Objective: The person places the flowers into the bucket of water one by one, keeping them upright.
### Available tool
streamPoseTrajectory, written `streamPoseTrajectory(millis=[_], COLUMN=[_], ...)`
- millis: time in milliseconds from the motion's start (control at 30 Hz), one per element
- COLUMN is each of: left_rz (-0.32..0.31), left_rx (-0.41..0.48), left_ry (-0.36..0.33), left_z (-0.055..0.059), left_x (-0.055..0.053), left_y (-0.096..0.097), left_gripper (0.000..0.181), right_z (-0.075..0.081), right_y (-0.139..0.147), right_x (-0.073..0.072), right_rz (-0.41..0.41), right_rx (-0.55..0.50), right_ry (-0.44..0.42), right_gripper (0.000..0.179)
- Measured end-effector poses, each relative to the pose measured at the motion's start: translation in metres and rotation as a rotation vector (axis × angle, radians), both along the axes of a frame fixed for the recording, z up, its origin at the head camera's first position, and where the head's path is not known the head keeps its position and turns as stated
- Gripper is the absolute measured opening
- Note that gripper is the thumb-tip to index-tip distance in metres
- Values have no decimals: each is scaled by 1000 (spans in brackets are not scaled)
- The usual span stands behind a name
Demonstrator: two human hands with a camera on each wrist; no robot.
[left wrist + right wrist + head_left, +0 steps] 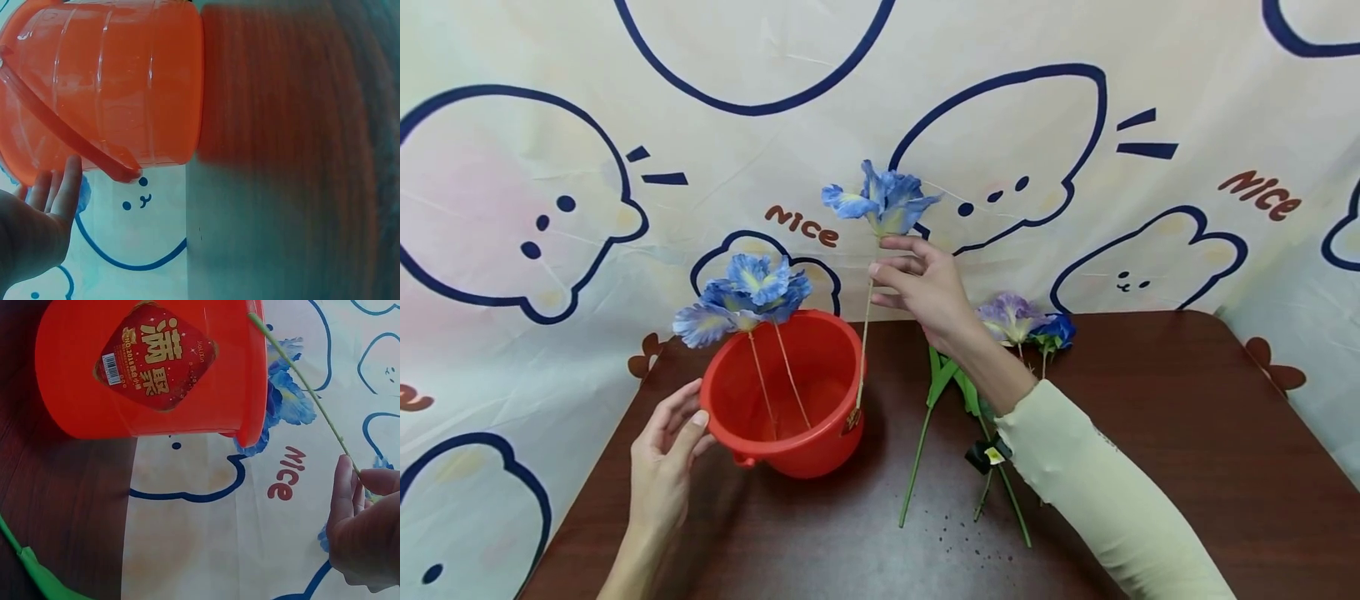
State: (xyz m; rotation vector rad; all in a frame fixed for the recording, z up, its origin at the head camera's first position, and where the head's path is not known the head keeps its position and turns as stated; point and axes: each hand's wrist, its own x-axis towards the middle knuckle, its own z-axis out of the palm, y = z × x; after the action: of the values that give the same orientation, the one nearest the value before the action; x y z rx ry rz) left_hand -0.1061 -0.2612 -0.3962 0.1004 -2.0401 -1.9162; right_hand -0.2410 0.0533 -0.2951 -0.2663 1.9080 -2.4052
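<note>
A red plastic bucket [816,454] stands on the table at left of centre. Two blue artificial flowers [760,283] lean inside it, their blooms above the far-left rim. My left hand [658,458] touches the rim's outer left side with fairly straight fingers and thumb. In the left wrist view, those fingers [67,190] lie beside the bucket's handle [69,134]. My right hand [925,287] pinches the thin stem of another blue flower [887,200] just below its bloom. The stem's lower end [256,322] is at the bucket's right rim, in front of its outer wall.
Right of the bucket lie green stems [917,467] with leaves, a purple flower [1011,317] and a dark blue flower [1054,332], partly behind my right forearm. Small dark specks [973,546] dot the tabletop [820,542]. A cartoon-printed cloth [760,167] hangs behind the table.
</note>
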Motion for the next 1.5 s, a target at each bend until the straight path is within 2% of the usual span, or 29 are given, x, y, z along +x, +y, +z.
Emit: streamPoseTrajectory(millis=[400, 867, 1333, 1500], left_rz=[-4, 6, 3, 8], left_rx=[-1, -2, -4, -11], left_ry=[2, -25, -28, -34], left_z=[0, 0, 0, 0], left_x=[-1, 0, 0, 0], left_y=[-1, -1, -1, -1], left_gripper=[43, 43, 42, 43], right_z=[7, -17, -27, -26], right_y=[-24, -48, -65, -70], right_x=[-10, -17, -17, -15], right_rz=[26, 65, 125, 139], right_rx=[34, 158, 232, 266], right_ry=[62, 44, 29, 47], right_gripper=[34, 32, 37, 33])
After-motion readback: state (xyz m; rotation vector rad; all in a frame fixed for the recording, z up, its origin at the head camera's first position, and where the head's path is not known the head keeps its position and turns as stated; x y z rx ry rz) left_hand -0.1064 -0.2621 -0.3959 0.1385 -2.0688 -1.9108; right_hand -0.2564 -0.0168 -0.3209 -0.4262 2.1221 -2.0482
